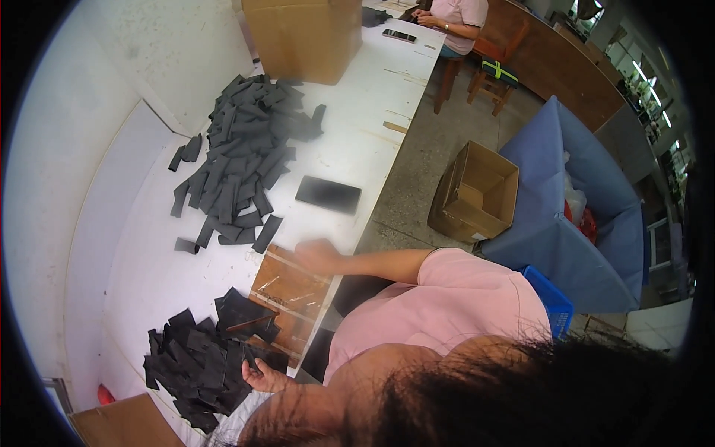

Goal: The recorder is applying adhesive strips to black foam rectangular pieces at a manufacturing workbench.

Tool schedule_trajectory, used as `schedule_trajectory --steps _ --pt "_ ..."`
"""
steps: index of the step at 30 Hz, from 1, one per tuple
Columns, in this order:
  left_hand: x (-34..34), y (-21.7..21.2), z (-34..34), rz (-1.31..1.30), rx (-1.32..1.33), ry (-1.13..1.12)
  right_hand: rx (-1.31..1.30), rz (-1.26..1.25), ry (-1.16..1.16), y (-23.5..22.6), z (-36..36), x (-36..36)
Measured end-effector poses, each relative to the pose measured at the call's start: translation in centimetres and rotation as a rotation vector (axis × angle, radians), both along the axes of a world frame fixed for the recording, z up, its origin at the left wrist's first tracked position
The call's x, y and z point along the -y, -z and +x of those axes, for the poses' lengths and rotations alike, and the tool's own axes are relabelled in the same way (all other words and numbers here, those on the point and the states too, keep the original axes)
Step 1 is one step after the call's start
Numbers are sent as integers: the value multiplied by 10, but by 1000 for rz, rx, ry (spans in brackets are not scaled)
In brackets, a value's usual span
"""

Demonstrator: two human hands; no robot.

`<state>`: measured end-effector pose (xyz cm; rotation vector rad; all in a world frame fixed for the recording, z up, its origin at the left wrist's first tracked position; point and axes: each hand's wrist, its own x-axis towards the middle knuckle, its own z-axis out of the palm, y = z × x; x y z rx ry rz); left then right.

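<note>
My left hand, low in the picture, has thumb and fingers closed on a piece of black fabric at the edge of a loose heap of black fabric pieces. Farther up, my right hand is over the end of a brown wooden board; motion blurs its fingers, so I cannot tell what they hold. A thin reddish-brown strip lies across the black pieces beside the board. Beyond my right hand spreads a pile of dark grey folded fabric strips.
A dark phone lies on the white table. A large cardboard box stands at its far end, near another person. To the right are an open carton and a blue fabric bin. A wall borders the left.
</note>
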<state>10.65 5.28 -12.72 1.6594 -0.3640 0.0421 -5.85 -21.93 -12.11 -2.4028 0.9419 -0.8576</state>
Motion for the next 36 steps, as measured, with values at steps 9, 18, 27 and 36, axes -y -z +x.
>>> schedule_trajectory --steps 9,18,27,36 --pt "42 -111 -75 296 -550 786 82 270 5 7 -15 2" --pt "101 -132 -94 176 -403 909 236 279 -348 -54 -50 -61" --pt "132 -114 -84 52 -568 994 389 1583 -472 -87 -65 -72" --pt "148 -100 -81 95 -487 939 613 1882 -337 -90 -48 -78"
